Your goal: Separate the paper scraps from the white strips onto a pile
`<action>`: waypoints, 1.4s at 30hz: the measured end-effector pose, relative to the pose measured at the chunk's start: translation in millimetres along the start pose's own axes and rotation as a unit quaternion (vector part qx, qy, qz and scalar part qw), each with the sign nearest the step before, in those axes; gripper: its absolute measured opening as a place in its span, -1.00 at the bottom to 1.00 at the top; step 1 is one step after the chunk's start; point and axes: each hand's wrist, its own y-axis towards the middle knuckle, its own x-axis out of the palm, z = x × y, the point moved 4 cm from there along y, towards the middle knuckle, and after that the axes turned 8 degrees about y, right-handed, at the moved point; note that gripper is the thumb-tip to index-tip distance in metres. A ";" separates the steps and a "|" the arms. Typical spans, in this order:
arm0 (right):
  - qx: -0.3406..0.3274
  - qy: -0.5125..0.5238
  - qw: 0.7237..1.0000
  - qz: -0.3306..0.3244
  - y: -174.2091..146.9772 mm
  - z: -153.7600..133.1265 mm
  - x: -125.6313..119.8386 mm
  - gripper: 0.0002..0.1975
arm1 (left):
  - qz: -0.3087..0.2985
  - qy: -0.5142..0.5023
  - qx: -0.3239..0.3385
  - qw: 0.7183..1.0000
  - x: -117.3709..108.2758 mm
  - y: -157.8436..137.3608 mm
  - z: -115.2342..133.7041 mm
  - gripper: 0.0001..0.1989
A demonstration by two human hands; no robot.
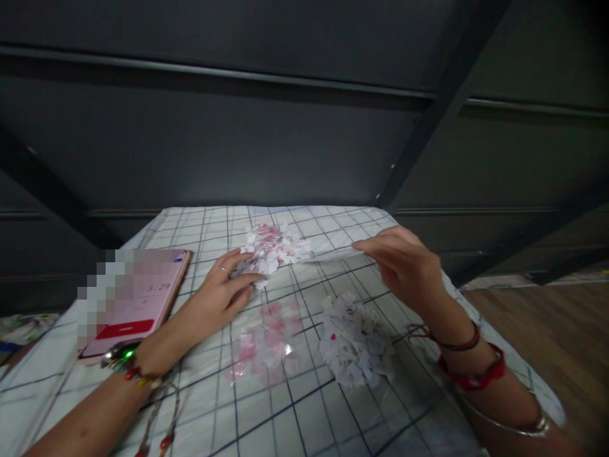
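Note:
My left hand (209, 298) reaches to the near left edge of a heap of small white and pink paper scraps (280, 244), its fingers apart and the fingertips at the scraps. My right hand (404, 266) is raised to the right of that heap, thumb and fingers pinched on the edge of what looks like a thin clear plastic sheet (333, 252), stretched toward the heap. Nearer to me lies a loose group of shiny see-through pink pieces (271, 343). Beside it, below my right hand, is a second pile of mostly white paper scraps (354, 343).
A pink-edged phone (137, 298) with a lit screen lies left of my left forearm. White cloth with dark grid lines (304, 419) covers the table. Dark panels with metal bars (266, 139) stand behind it. Wooden floor (518, 317) shows at the right.

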 end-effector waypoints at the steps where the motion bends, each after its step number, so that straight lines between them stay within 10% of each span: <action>1: -0.005 -0.010 1.000 0.000 1.2 -2.9 6.3 -0.64 | 0.000 -0.002 0.000 1.000 -0.1 0.3 0.2 -0.69; 42: -0.053 -0.046 0.986 -0.150 17.6 -28.1 49.2 -0.84 | 0.017 0.006 -0.038 0.999 -3.9 1.6 -3.0 -0.71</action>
